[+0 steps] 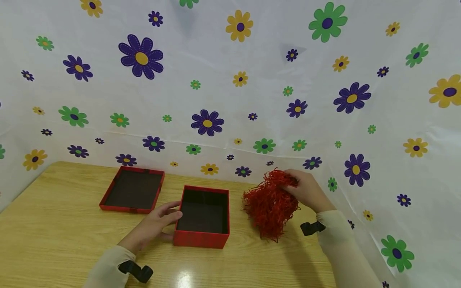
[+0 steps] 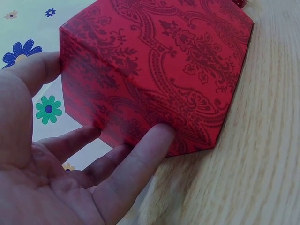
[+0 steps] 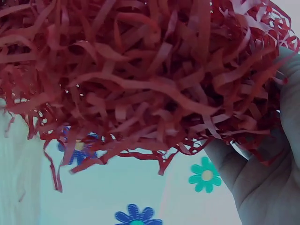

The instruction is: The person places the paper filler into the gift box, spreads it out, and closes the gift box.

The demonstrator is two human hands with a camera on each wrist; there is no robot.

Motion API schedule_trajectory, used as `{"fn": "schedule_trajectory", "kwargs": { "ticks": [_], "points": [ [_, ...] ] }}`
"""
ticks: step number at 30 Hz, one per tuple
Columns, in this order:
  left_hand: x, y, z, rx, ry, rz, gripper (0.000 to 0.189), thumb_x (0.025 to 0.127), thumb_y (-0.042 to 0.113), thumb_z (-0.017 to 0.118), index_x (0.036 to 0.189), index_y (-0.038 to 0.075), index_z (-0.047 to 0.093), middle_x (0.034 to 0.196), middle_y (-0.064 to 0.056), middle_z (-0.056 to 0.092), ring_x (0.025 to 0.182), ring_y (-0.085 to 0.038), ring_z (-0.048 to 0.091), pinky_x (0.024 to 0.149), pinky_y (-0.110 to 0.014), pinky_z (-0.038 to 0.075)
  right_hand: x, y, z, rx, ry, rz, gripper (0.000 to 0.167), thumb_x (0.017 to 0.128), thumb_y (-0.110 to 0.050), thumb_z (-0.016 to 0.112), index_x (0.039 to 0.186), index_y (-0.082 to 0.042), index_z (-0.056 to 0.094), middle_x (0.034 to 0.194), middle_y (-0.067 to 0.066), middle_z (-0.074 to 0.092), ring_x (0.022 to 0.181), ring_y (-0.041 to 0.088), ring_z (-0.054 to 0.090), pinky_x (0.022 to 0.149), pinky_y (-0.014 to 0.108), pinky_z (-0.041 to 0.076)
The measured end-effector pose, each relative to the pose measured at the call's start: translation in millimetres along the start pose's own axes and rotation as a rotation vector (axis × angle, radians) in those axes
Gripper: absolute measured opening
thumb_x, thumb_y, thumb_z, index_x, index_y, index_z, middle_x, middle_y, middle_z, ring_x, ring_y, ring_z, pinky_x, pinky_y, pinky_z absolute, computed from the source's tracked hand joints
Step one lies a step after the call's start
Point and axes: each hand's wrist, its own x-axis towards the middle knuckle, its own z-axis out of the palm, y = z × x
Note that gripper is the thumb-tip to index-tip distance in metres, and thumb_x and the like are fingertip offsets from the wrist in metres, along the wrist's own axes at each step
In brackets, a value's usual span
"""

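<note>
A red box [image 1: 201, 239] with a dark inside stands with its top uncovered on the wooden table. My left hand [image 1: 158, 220] rests its fingers against the box's left side, palm toward it. In the left wrist view, fingertips [image 2: 161, 133] touch the dark-patterned wall of the red box [image 2: 178, 79]. To the right of the box, my right hand [image 1: 306, 188] grips a bundle of red shredded paper [image 1: 271, 204] by its upper right part. Loose strands of the shredded paper [image 3: 140, 84] fill most of the right wrist view and hide some fingers.
Left of the box lies a shallow red-rimmed lid [image 1: 135, 190], its dark inside facing up. Behind the table [image 1: 65, 224] hangs a white cloth [image 1: 173, 96] printed with flowers, which also runs along the right side. Black straps [image 1: 137, 272] sit on both wrists.
</note>
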Motion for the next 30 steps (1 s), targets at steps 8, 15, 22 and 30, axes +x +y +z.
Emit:
{"fn": "schedule_trajectory", "kwargs": {
  "ticks": [8, 15, 22, 30],
  "points": [
    [-1.4, 2.1, 1.4, 0.002, 0.011, -0.002, 0.072, 0.105, 0.037, 0.062, 0.163, 0.009, 0.029, 0.152, -0.025, 0.042, 0.133, -0.039, 0.052, 0.083, -0.053, 0.061, 10.5, -12, -20, -0.025, 0.046, 0.034, 0.029, 0.100, -0.012, 0.070, 0.128, -0.007, 0.069, 0.121, 0.017, 0.072, 0.105, 0.036, 0.069, 0.091, 0.058, 0.057],
    [0.5, 2.6, 1.0, -0.004, 0.021, -0.022, 0.072, 0.104, 0.040, 0.064, 0.162, 0.012, 0.031, 0.153, -0.023, 0.041, 0.134, -0.039, 0.051, 0.084, -0.052, 0.061, 17.1, -13, -29, -0.005, -0.037, 0.049, 0.039, 0.102, -0.015, 0.068, 0.140, -0.009, 0.064, 0.131, 0.017, 0.069, 0.117, 0.038, 0.067, 0.098, 0.059, 0.053],
    [1.8, 0.9, 0.5, -0.001, 0.032, -0.032, 0.072, 0.103, 0.040, 0.065, 0.162, 0.013, 0.033, 0.152, -0.023, 0.043, 0.133, -0.038, 0.051, 0.083, -0.052, 0.061, 20.0, -16, -33, 0.015, -0.066, 0.037, 0.035, 0.101, -0.017, 0.070, 0.135, -0.008, 0.067, 0.127, 0.015, 0.071, 0.113, 0.035, 0.068, 0.097, 0.057, 0.054],
    [1.3, -2.2, -1.0, -0.002, 0.028, -0.033, 0.073, 0.102, 0.041, 0.065, 0.162, 0.013, 0.033, 0.153, -0.022, 0.043, 0.132, -0.037, 0.053, 0.084, -0.051, 0.061, 19.8, -17, -31, 0.055, -0.076, 0.060, 0.039, 0.102, -0.030, 0.069, 0.134, -0.009, 0.066, 0.126, 0.014, 0.070, 0.114, 0.036, 0.067, 0.097, 0.058, 0.054]
  ]
}}
